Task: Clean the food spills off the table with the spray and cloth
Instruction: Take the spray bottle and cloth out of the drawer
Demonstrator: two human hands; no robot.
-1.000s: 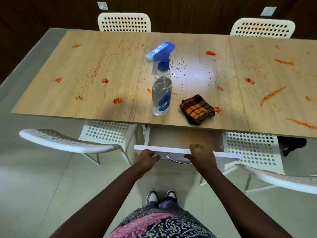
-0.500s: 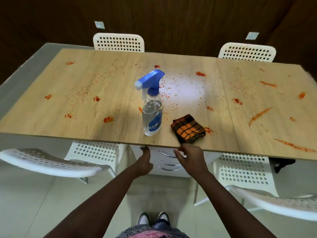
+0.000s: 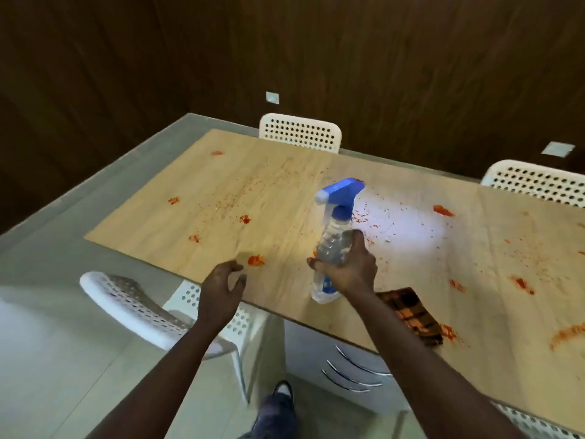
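A clear spray bottle [image 3: 336, 223] with a blue trigger head stands near the front edge of the wooden table [image 3: 285, 198]. My right hand [image 3: 346, 269] grips its body around the middle. An orange and black checked cloth [image 3: 411, 312] lies folded on the table to the right of the bottle, partly behind my right forearm. My left hand [image 3: 221, 289] hovers at the table's front edge left of the bottle, fingers loosely curled, holding nothing. Red food spills [image 3: 255, 260] and specks are scattered across the tabletop.
White perforated chairs stand at the near left [image 3: 133, 305], far side [image 3: 300, 131] and far right [image 3: 535, 182]. A white drawer unit [image 3: 348, 369] with curved handles sits under the table. A red smear [image 3: 566, 334] lies at the right edge. My shoe [image 3: 281, 397] is below.
Both hands left the drawer, which is now closed, and rose to the tabletop. My right hand took hold of the spray bottle. The view swung left and up.
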